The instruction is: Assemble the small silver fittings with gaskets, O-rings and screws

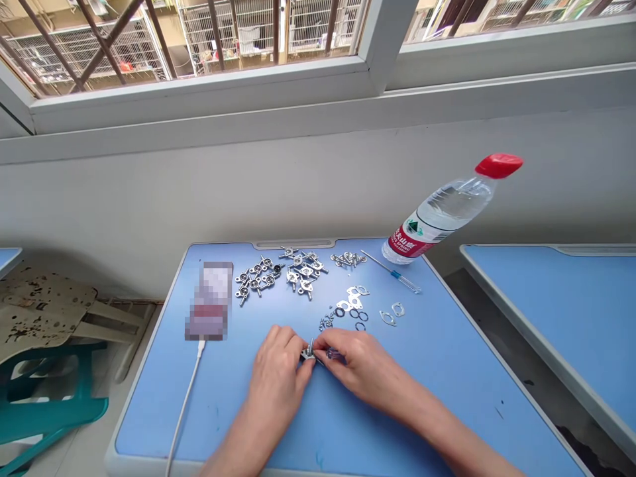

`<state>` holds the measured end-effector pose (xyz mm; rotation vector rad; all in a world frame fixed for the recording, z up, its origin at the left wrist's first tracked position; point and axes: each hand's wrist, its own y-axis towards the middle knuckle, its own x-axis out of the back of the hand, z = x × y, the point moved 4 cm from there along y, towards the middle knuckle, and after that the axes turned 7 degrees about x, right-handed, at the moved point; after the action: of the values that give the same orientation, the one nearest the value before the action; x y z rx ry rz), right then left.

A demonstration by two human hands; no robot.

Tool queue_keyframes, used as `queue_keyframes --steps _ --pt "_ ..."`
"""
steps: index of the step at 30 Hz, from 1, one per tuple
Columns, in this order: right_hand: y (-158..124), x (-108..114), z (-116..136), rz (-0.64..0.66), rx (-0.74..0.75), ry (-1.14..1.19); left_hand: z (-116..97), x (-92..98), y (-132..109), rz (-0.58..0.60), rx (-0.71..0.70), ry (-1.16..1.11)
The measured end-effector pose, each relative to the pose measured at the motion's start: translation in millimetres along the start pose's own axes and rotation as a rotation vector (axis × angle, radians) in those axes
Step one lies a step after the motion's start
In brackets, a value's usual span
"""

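Near the front middle of the blue table, my left hand [281, 363] is closed on a small metal fitting [309, 351] with a short stem pointing up. From the other side, my right hand [355, 358] pinches at the same fitting with thumb and forefinger. The fingers cover most of the piece. Just beyond my right hand lie tiny screws [326, 322], black rubber rings [360, 326] and flat oval metal plates [354, 301]. Farther back sit two clusters of similar fittings, one with dark centres [256, 281] and one plain silver [304, 270].
Small metal parts [348, 259] lie at the back beside a blue-and-clear screwdriver [395, 273]. A water bottle [422, 228] with a red cap stands at the back right. At left is a blurred phone [211, 301] with a white cable [186, 404]. Another blue table [561, 298] stands right.
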<state>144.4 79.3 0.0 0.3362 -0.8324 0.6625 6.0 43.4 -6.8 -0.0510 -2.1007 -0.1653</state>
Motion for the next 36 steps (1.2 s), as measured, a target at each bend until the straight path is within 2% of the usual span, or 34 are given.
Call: queue_keyframes --steps 8,14,18,24,28,32,36 --pt "-1.3 0.0 -0.4 0.006 -0.016 0.012 0.3 -1.0 0.2 0.019 0.019 0.003" --pt "-5.7 26.1 -0.6 -0.072 -0.145 0.227 -0.7 0.5 0.6 0.032 0.012 -0.013" --pt "-7.5 35.8 0.0 -0.162 -0.154 0.375 -0.9 1.4 1.3 0.048 0.003 -0.017" --pt "-7.6 33.6 3.4 -0.224 -0.099 0.437 -1.0 0.8 1.5 0.039 -0.002 -0.022" --pt "-6.2 29.0 7.0 -0.221 0.018 0.52 -1.6 1.0 1.0 0.027 -0.016 -0.018" --pt "-5.7 27.2 11.0 -0.22 0.115 0.462 -2.3 1.9 1.0 0.023 -0.02 -0.023" --pt "-5.5 25.0 12.5 -0.184 0.14 0.424 -2.2 1.8 1.4 0.026 -0.012 -0.022"
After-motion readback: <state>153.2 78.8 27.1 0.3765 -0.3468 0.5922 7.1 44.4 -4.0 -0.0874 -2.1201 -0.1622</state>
